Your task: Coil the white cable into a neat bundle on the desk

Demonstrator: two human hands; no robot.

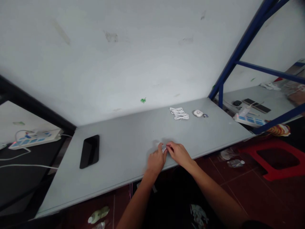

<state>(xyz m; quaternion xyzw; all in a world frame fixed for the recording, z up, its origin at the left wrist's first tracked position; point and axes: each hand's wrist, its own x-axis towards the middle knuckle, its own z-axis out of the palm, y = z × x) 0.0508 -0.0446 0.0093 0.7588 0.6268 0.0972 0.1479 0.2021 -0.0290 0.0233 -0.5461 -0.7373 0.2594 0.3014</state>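
Close to the front edge of the grey table, my left hand (156, 158) is closed around a small looped white cable (163, 148), of which only a few short strands show between the fingers. The fingertips of my right hand (178, 153) pinch the cable's right side, so the two hands almost meet. Several coiled white cables (179, 113) lie in a group farther back on the table. Right of them sits a white earbud case (198, 113) with a small dark charm attached.
On the left of the grey table (124, 149) lies a black phone (90, 151). Power strips (35, 139) rest on the neighbouring surfaces. A blue metal frame (228, 70) borders the right end. A red plastic stool (274, 159) and plastic bottles (98, 215) are on the floor.
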